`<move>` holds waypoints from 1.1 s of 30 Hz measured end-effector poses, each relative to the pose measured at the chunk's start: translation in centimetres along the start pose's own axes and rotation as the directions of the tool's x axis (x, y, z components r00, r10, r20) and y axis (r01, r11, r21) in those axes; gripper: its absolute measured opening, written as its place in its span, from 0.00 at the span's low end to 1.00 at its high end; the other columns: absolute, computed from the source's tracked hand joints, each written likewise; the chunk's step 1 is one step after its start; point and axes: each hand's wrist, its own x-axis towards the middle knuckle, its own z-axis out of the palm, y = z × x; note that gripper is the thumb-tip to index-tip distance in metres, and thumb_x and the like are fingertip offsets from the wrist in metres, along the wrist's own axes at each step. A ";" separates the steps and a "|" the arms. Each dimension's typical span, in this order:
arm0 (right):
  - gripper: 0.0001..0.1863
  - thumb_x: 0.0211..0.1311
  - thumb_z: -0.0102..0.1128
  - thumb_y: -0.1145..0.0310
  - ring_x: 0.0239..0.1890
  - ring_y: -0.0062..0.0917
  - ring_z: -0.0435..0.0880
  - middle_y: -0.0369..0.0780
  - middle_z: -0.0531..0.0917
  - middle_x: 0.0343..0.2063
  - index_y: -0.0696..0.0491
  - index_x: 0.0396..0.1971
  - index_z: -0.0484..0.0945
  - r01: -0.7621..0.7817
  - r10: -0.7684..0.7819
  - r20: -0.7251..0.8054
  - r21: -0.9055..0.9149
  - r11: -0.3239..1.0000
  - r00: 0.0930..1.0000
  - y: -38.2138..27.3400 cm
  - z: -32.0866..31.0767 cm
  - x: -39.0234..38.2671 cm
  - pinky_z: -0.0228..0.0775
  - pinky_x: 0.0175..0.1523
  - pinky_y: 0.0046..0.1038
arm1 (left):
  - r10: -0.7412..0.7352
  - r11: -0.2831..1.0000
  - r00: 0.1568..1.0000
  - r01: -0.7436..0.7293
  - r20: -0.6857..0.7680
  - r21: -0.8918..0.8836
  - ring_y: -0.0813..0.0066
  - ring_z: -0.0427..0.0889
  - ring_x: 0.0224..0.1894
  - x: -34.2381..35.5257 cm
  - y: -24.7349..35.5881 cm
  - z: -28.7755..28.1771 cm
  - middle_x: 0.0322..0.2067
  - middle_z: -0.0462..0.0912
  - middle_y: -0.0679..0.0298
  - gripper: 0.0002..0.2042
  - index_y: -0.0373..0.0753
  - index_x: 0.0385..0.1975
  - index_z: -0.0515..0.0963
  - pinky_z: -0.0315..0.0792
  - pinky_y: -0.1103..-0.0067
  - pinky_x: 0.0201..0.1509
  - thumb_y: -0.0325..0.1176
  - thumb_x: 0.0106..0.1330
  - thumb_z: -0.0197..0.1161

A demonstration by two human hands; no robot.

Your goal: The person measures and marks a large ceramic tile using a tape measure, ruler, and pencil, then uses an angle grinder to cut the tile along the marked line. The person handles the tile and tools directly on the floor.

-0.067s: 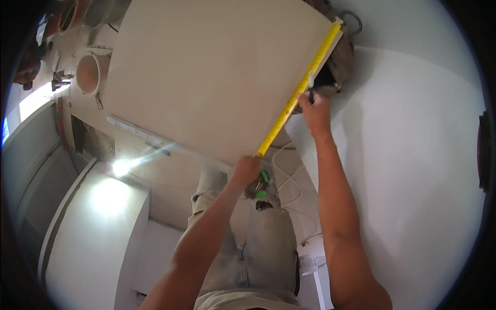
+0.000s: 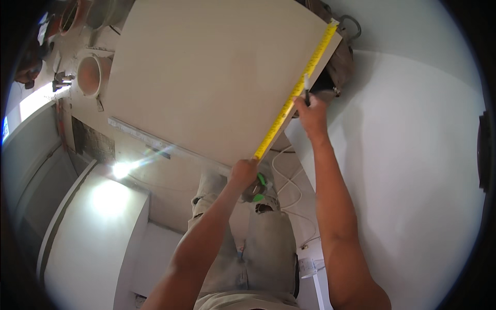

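A large beige board (image 2: 206, 77) lies in front of me. Along its right edge runs the extended yellow blade of a tape measure (image 2: 318, 50), its tip at the far right corner. My left hand (image 2: 244, 173) is closed on the tape at the board's near corner; the dark and green case hangs just below it, partly hidden. My right hand (image 2: 314, 118) pinches a dark marker with a pale tip (image 2: 307, 85), pointing up and away. Its fingers rest at the blade's right side, about midway along; whether they press on it I cannot tell.
A brown bag (image 2: 342, 67) sits beyond the board's right edge. Along the near edge lies a long pale straightedge (image 2: 137, 133). Buckets (image 2: 89, 75) stand at the far left, a bright lamp (image 2: 122, 169) shines lower left, and a white cable (image 2: 297, 194) loops on the floor.
The blade has shifted slightly left, farther in from the board's right edge. Both hands have moved a little left with it, still holding the tape and the marker.
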 end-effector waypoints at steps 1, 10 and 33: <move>0.13 0.61 0.66 0.63 0.23 0.13 0.68 0.31 0.75 0.19 0.58 0.27 0.79 0.009 -0.008 0.032 -0.041 0.999 0.999 -1.2 1.0 0.0 0.62 0.28 0.24 | -0.022 0.999 0.998 0.020 -0.058 -0.051 0.40 0.83 0.40 0.2 -1.3 -0.4 0.33 0.83 0.41 0.25 0.31 0.35 0.81 0.75 0.58 0.43 0.50 0.72 0.49; 0.14 0.59 0.66 0.63 0.19 0.15 0.69 0.33 0.76 0.19 0.61 0.30 0.80 0.062 -0.066 0.062 0.053 0.997 0.996 -2.9 8.8 4.5 0.61 0.24 0.26 | -0.046 0.999 0.924 0.043 -0.381 -0.015 0.38 0.82 0.40 2.5 -2.8 -6.8 0.30 0.82 0.40 0.26 0.31 0.31 0.81 0.74 0.55 0.44 0.51 0.72 0.50; 0.16 0.58 0.65 0.62 0.09 0.18 0.64 0.33 0.71 0.12 0.55 0.20 0.71 -0.037 0.039 0.028 -0.092 0.995 0.999 1.7 12.7 8.4 0.54 0.12 0.28 | -0.100 0.979 0.931 0.155 -0.351 0.130 0.42 0.79 0.53 8.1 -2.7 -8.1 0.46 0.82 0.42 0.24 0.33 0.43 0.82 0.71 0.58 0.58 0.49 0.73 0.47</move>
